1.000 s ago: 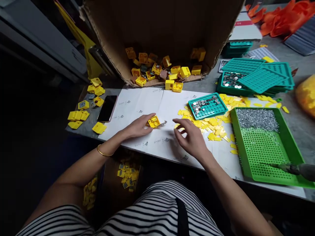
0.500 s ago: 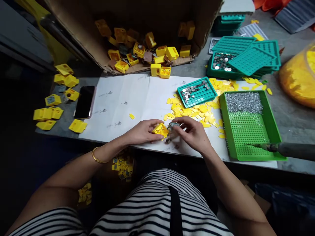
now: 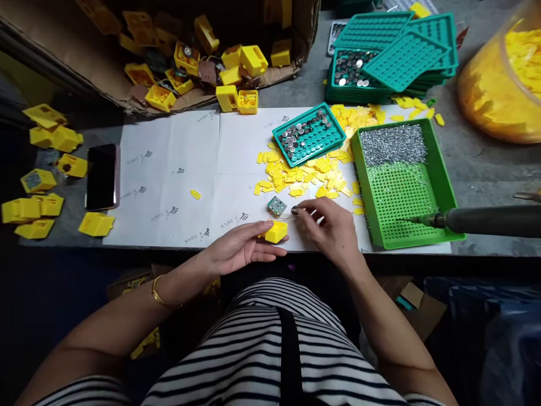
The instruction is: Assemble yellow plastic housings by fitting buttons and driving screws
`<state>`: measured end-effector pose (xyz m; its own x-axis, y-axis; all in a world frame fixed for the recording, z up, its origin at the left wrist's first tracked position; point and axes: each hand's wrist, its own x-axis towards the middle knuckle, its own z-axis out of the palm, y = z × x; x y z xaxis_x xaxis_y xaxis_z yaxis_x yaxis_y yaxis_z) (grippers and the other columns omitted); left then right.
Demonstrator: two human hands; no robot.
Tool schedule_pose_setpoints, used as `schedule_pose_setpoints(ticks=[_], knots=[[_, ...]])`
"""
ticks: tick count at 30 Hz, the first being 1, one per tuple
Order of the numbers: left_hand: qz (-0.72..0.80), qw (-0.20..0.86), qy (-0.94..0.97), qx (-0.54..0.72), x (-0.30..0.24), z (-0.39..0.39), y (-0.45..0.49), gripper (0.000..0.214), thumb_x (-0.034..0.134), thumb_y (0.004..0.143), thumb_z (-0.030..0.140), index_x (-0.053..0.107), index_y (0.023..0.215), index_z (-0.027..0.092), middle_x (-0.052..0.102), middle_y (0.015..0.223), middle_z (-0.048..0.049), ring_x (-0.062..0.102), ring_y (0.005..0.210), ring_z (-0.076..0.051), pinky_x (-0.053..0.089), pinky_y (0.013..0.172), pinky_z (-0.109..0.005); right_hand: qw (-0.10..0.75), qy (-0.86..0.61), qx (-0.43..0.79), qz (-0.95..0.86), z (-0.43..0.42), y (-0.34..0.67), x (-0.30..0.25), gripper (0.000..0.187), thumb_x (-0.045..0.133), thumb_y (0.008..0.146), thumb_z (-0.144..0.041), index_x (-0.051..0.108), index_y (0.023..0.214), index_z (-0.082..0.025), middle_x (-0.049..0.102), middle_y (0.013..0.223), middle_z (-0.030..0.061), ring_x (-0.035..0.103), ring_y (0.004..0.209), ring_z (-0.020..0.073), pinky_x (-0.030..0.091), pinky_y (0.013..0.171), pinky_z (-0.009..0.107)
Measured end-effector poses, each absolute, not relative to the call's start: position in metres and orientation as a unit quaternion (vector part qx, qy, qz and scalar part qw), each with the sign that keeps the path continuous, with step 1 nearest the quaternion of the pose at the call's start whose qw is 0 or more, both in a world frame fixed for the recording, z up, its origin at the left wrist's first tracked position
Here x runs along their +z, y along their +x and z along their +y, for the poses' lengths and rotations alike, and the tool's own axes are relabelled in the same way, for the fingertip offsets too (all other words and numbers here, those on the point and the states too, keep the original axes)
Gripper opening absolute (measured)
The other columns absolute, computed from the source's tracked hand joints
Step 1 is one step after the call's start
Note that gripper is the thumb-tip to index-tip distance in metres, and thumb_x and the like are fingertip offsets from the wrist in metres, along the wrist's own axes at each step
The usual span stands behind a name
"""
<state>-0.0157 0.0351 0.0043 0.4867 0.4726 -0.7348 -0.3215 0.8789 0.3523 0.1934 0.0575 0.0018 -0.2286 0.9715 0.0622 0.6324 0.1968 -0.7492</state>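
Near the front edge of the paper-covered table, my left hand (image 3: 240, 248) grips a small yellow plastic housing (image 3: 276, 232) between thumb and fingers. Thin wires run from it to a little green circuit board (image 3: 277, 206), which lies on the white paper (image 3: 169, 169) just beyond. To the right, the fingertips of my right hand (image 3: 332, 225) pinch a small dark round part (image 3: 295, 210) on a thin wire. Flat yellow pieces (image 3: 291, 175) are scattered a little farther back.
Behind stands a teal tray (image 3: 310, 134) of round metal parts. A green basket (image 3: 443, 197) of small metal pieces sits right, with a dark-handled tool (image 3: 486, 220) across it. A cardboard box (image 3: 310, 34) of yellow housings is at the back; a phone (image 3: 102, 176) lies left.
The circuit board has gone from my right hand to the paper. My right hand now pinches the dark round part, and the yellow housing has turned over in my left hand. The view has shifted.
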Motion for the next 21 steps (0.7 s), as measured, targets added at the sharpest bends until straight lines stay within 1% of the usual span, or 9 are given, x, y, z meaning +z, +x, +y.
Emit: schedule_pose_setpoints(ticks=[1, 4, 5, 7, 10, 12, 15, 18, 21], knots=[[0.449, 0.858, 0.075, 0.239, 0.004, 0.034, -0.015, 0.025, 0.054, 0.092, 0.022, 0.058, 0.114, 0.009, 0.072, 0.101, -0.0157, 0.075, 0.081, -0.022, 0.061, 0.064, -0.024, 0.250, -0.550, 0.304, -0.736, 0.054, 0.193, 0.000, 0.017, 0.056, 0.092, -0.027, 0.068, 0.100, -0.020, 0.066, 0.093, 0.0040, 0.062, 0.071, 0.0127, 0.048, 0.063, 0.024], [0.443, 0.858, 0.063, 0.253, 0.004, 0.032, -0.014, 0.023, 0.053, 0.091, 0.014, 0.056, 0.113, 0.010, 0.072, 0.101, -0.0136, 0.075, 0.085, -0.024, 0.060, 0.063, -0.023, 0.188, -0.545, 0.279, -0.768, 0.050, 0.191, -0.007, 0.026, 0.054, 0.092, -0.023, 0.064, 0.116, -0.022, 0.063, 0.110, 0.0070, 0.063, 0.081, 0.0150, 0.049, 0.069, 0.027], [0.441, 0.858, 0.061, 0.255, 0.004, 0.032, -0.014, 0.023, 0.053, 0.090, 0.013, 0.055, 0.113, 0.011, 0.072, 0.102, -0.0135, 0.074, 0.087, -0.025, 0.060, 0.064, -0.023, 0.175, -0.544, 0.266, -0.776, 0.051, 0.190, -0.009, 0.027, 0.053, 0.092, -0.023, 0.063, 0.118, -0.022, 0.062, 0.114, 0.0078, 0.064, 0.086, 0.0163, 0.049, 0.070, 0.028], [0.435, 0.859, 0.060, 0.263, 0.005, 0.031, -0.013, 0.027, 0.053, 0.089, 0.013, 0.053, 0.116, 0.012, 0.071, 0.105, -0.0143, 0.073, 0.092, -0.026, 0.061, 0.067, -0.024, 0.140, -0.539, 0.245, -0.793, 0.054, 0.190, -0.011, 0.026, 0.052, 0.093, -0.023, 0.064, 0.116, -0.023, 0.061, 0.115, 0.0085, 0.063, 0.093, 0.0189, 0.047, 0.069, 0.028], [0.426, 0.857, 0.076, 0.280, 0.006, 0.027, -0.012, 0.035, 0.052, 0.088, 0.012, 0.049, 0.123, 0.014, 0.070, 0.110, -0.0149, 0.071, 0.099, -0.027, 0.061, 0.071, -0.027, 0.100, -0.535, 0.245, -0.802, 0.061, 0.193, -0.009, 0.025, 0.049, 0.094, -0.027, 0.066, 0.112, -0.021, 0.063, 0.111, 0.0091, 0.063, 0.091, 0.0207, 0.045, 0.066, 0.029], [0.430, 0.849, 0.093, 0.292, 0.006, 0.025, -0.012, 0.040, 0.052, 0.088, 0.012, 0.047, 0.127, 0.016, 0.070, 0.110, -0.0133, 0.071, 0.100, -0.028, 0.061, 0.072, -0.029, 0.107, -0.534, 0.279, -0.791, 0.066, 0.198, -0.006, 0.025, 0.049, 0.095, -0.027, 0.067, 0.110, -0.019, 0.066, 0.104, 0.0084, 0.064, 0.088, 0.0199, 0.046, 0.069, 0.029], [0.431, 0.841, 0.104, 0.308, 0.006, 0.023, -0.011, 0.042, 0.052, 0.088, 0.014, 0.045, 0.130, 0.019, 0.070, 0.106, -0.0107, 0.071, 0.099, -0.028, 0.062, 0.070, -0.031, 0.123, -0.525, 0.335, -0.773, 0.073, 0.204, -0.002, 0.020, 0.053, 0.092, -0.023, 0.070, 0.101, -0.018, 0.070, 0.095, 0.0057, 0.064, 0.084, 0.0177, 0.045, 0.073, 0.028], [0.413, 0.848, 0.094, 0.319, 0.005, 0.022, -0.009, 0.038, 0.049, 0.092, 0.022, 0.046, 0.130, 0.019, 0.068, 0.107, -0.0104, 0.071, 0.097, -0.028, 0.062, 0.066, -0.033, 0.129, -0.548, 0.315, -0.764, 0.074, 0.209, 0.000, 0.018, 0.056, 0.090, -0.024, 0.072, 0.096, -0.018, 0.068, 0.092, 0.0065, 0.062, 0.078, 0.0171, 0.044, 0.069, 0.028], [0.401, 0.853, 0.083, 0.325, 0.002, 0.022, -0.007, 0.035, 0.045, 0.094, 0.025, 0.048, 0.128, 0.020, 0.066, 0.108, -0.0106, 0.072, 0.091, -0.026, 0.062, 0.062, -0.033, 0.169, -0.576, 0.295, -0.743, 0.067, 0.210, -0.001, 0.017, 0.057, 0.090, -0.025, 0.071, 0.096, -0.016, 0.066, 0.092, 0.0074, 0.062, 0.074, 0.0158, 0.045, 0.067, 0.027]])
